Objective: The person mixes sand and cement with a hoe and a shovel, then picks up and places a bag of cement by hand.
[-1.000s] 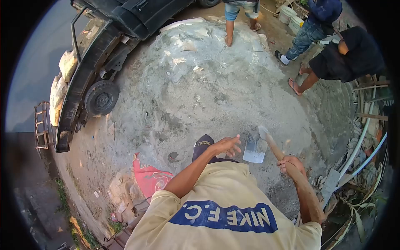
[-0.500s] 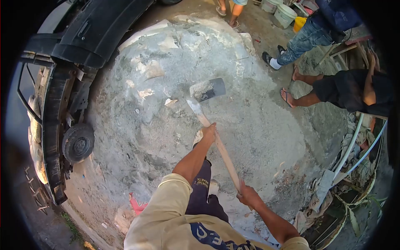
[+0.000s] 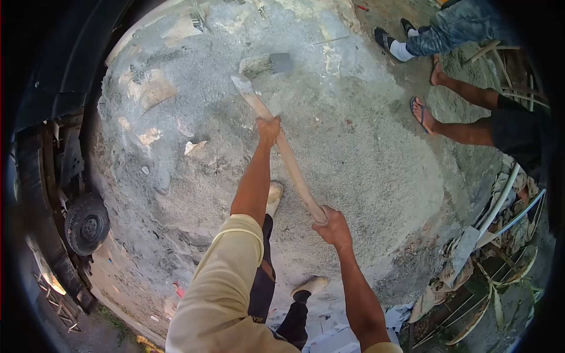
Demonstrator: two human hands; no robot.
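Past the truck wheel (image 3: 86,225), the grey pile (image 3: 365,165) looks only partly worked, with paper scraps (image 3: 147,88) along its left edge. The left hand (image 3: 269,129) clenches the hoe (image 3: 291,165) mid-handle and the right hand (image 3: 334,226) grips its end, blade at the pile's far edge.

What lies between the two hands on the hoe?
A bare stretch of the wooden handle, from left hand to right hand; the head view shows it.

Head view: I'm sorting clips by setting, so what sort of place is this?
Probably an outdoor building site: a wide grey heap of sand or cement mix, a hoe held by the left hand and right hand, a truck wheel beside it, and pipes at the edge.
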